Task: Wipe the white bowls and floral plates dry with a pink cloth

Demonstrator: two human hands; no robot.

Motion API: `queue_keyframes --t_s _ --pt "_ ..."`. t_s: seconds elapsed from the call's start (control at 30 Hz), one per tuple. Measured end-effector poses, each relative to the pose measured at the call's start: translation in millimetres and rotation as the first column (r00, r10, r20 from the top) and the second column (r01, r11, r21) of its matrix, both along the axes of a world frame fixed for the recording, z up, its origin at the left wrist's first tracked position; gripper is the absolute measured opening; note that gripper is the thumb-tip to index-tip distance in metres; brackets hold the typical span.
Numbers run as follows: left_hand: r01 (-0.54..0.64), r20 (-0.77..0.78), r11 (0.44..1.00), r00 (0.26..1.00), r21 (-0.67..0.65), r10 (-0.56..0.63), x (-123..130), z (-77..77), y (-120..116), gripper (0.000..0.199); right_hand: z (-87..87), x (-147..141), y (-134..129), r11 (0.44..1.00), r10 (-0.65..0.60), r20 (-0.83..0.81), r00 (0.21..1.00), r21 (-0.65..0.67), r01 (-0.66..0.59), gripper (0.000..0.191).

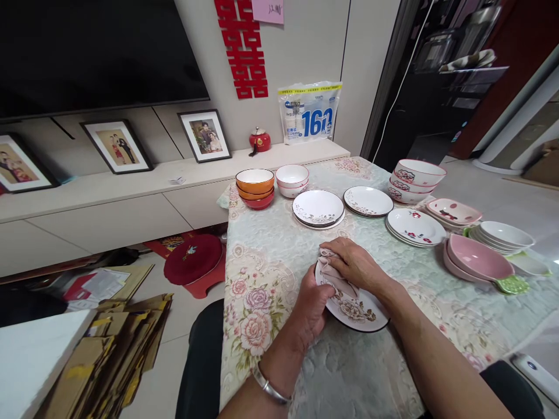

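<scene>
Head view: above a flower-patterned tabletop, the left hand has its fingers closed on the near-left rim of a white floral plate, thumb on top. The right hand has its fingers bent over a pale pink cloth, which lies against the plate's upper face. Beyond stand stacked plates and orange bowls.

Home living room: wall television, framed photos, floral tablecloth, cushioned stool.

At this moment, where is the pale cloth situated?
In the head view, the pale cloth is slightly right of the middle, under the right hand and against the flowered plate, whose left side the left hand holds.
</scene>
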State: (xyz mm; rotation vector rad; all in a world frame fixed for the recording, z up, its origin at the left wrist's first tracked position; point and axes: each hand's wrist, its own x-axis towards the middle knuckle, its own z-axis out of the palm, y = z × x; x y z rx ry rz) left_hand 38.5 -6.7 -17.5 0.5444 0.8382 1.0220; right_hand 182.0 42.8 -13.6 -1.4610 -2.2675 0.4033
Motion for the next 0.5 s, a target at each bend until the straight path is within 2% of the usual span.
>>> queue_keyframes --t_s 0.5 --pt "0.002 -0.009 1.000 1.000 0.024 -0.002 0.6 -2.2 0.2 0.053 1.3 0.0 -0.3 1.000 0.006 -0.014 1.000 -0.010 -0.006 0.034"
